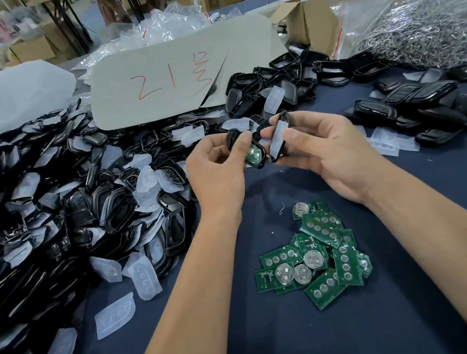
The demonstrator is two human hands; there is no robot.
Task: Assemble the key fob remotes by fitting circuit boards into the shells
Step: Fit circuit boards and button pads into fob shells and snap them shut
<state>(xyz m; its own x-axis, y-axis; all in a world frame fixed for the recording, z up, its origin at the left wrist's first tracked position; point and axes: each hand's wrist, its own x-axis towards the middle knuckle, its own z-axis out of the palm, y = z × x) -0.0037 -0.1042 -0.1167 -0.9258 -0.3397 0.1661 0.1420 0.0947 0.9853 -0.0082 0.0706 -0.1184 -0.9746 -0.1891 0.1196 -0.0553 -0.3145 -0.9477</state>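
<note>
The left hand [217,161] has its grip closed around a black plastic shell half [248,151], thumb laid across the upper face and fingers curled behind; a green circuit board [253,152] sits inside that shell, partly seen below the thumb. The right hand [323,146] pinches a second black shell half with a translucent white rubber pad in it [278,140], thumb on the pad's near edge, fingertips on the far rim, the piece held nearly upright and tilted toward the other. The two halves sit just beside each other, open faces turned inward; whether they touch at the lower ends cannot be told.

Both hands hover above the bench, palms turned toward each other, wrists bent slightly up, bare forearms reaching in from the bottom edge.

Below the hands, between the forearms, a loose heap of green circuit boards with round silver coin cells [313,256] lies on the dark blue cloth-covered bench [285,347]. To the left spreads a large pile of black shell frames and translucent rubber pads [62,211]. To the right lie finished black key fobs [417,102]. Farther back rest a grey card marked in red [177,71] and a clear bag of metal rings [423,27].
</note>
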